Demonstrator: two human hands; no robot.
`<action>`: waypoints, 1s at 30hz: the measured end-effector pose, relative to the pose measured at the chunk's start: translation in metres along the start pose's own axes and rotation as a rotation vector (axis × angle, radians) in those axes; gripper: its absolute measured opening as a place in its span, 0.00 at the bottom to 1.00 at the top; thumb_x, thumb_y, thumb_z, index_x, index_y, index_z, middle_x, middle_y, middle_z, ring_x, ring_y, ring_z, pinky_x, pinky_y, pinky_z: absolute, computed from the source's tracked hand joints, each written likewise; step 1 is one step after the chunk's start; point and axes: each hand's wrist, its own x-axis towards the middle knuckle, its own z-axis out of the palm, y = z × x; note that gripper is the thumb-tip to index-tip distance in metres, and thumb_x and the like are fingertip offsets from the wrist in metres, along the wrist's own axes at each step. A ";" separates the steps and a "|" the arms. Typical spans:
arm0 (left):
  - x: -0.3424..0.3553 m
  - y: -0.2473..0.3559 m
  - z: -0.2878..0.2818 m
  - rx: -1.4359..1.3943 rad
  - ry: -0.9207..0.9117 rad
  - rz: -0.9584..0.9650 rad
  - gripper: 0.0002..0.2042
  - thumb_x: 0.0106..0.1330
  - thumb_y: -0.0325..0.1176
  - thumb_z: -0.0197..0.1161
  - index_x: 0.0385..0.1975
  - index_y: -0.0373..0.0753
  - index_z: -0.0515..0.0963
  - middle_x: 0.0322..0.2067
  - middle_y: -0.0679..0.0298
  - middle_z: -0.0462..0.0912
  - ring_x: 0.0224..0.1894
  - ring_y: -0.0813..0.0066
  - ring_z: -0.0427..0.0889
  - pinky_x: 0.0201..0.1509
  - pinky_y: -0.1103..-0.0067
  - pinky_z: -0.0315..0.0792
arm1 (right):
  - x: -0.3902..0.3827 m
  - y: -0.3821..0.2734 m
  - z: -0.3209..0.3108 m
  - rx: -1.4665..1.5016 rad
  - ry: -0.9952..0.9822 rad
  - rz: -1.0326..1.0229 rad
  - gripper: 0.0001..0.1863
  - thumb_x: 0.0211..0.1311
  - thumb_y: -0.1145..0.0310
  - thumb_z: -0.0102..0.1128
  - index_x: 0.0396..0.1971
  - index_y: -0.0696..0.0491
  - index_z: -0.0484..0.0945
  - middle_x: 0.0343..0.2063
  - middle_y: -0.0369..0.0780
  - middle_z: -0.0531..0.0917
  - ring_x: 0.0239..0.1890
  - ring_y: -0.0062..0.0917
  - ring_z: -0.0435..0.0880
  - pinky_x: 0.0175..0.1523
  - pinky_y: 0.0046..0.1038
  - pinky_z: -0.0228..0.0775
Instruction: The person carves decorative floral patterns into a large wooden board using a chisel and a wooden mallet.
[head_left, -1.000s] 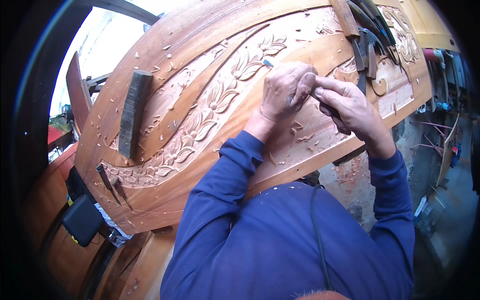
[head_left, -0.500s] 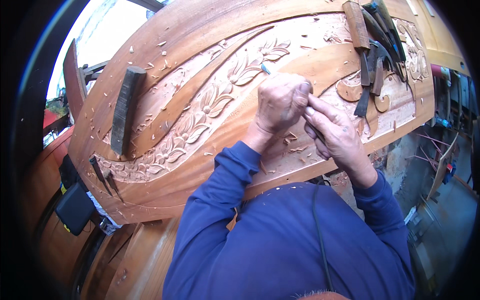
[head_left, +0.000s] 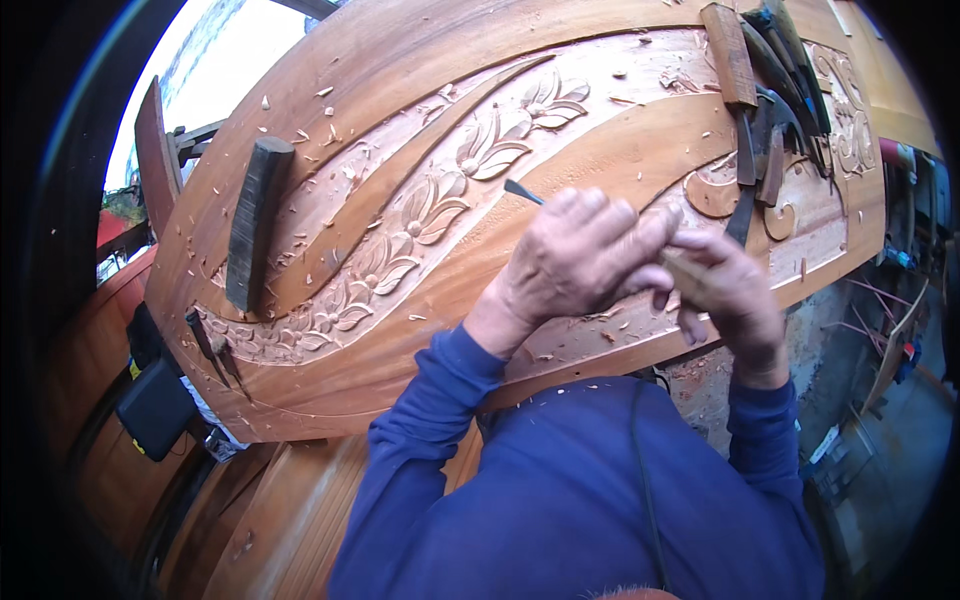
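Note:
Over the carved wooden panel [head_left: 590, 140], my left hand [head_left: 570, 250] is closed around a carving chisel [head_left: 522, 190]. The chisel's dark blade tip sticks out past my knuckles, toward a row of carved leaves and flowers [head_left: 490, 150]. My right hand [head_left: 738, 300], smeared by motion, is at the chisel's handle end, with its fingers curled about the wood-coloured handle. Most of the shaft is hidden by my left hand.
A dark wooden block [head_left: 258, 225] lies on the panel's left part, with two small thin tools [head_left: 212, 350] near the left corner. Several carving tools [head_left: 775, 90] are heaped at the right. Wood chips are scattered over the surface. A black case [head_left: 157, 415] sits beyond the left edge.
My hands have shifted slightly, the right one moving right and down. The left fingers have loosened from a tight fist, and the chisel's tip has swung left and down.

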 end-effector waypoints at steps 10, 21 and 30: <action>0.034 -0.088 -0.005 -0.505 0.440 -0.498 0.14 0.78 0.42 0.65 0.53 0.40 0.84 0.48 0.59 0.90 0.52 0.64 0.88 0.52 0.73 0.81 | 0.158 -0.040 0.031 0.488 0.267 -0.936 0.27 0.82 0.44 0.51 0.55 0.57 0.76 0.38 0.41 0.82 0.41 0.28 0.85 0.47 0.32 0.78; 0.053 -0.195 -0.038 -0.253 -0.262 -0.041 0.12 0.69 0.38 0.75 0.47 0.41 0.90 0.58 0.60 0.88 0.74 0.60 0.73 0.83 0.54 0.45 | 0.250 -0.061 0.064 0.352 0.681 -1.115 0.14 0.83 0.61 0.54 0.59 0.51 0.77 0.26 0.27 0.73 0.23 0.10 0.70 0.26 0.17 0.63; 0.052 -0.203 -0.040 -0.438 -0.264 0.009 0.11 0.68 0.37 0.74 0.46 0.40 0.90 0.56 0.59 0.89 0.69 0.59 0.78 0.81 0.58 0.54 | 0.241 -0.057 0.083 0.385 0.657 -1.163 0.16 0.84 0.63 0.53 0.63 0.53 0.78 0.24 0.27 0.73 0.21 0.11 0.69 0.25 0.17 0.63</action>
